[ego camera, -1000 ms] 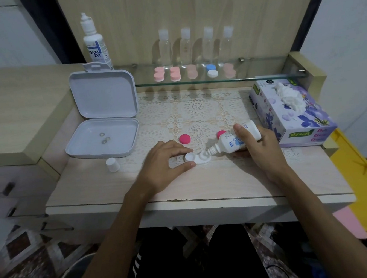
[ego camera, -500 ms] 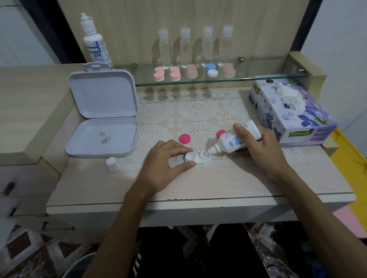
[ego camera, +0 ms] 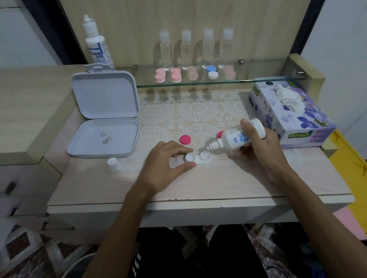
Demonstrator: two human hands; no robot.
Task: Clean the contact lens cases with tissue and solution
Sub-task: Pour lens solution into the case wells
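Both hands work at the front of the desk in the head view. Left hand (ego camera: 165,163) rests on the desk top (ego camera: 106,186), thumb and forefinger curled round the left well of the white contact lens case (ego camera: 199,157), pinching it steady against the surface. Right hand (ego camera: 260,145) wraps its fingers and thumb round a small solution bottle (ego camera: 236,137), tipped nearly flat with its nozzle pointing left and down over the case's right well.

Compared with a second ago, little has moved: the bottle seems a touch more raised at its base and the nozzle sits slightly closer over the well, while the left hand keeps its pinch. That suggests the solution is being squeezed in right now, though no drop is clear enough to confirm.

Two pink lids, one (ego camera: 185,139) beside the left hand and the other (ego camera: 220,133) half hidden behind the bottle, lie off the case, and the bottle's white cap (ego camera: 113,164) stands well to the left. The tissue box (ego camera: 292,115), just right of the right hand, is untouched, so wiping likely comes next.
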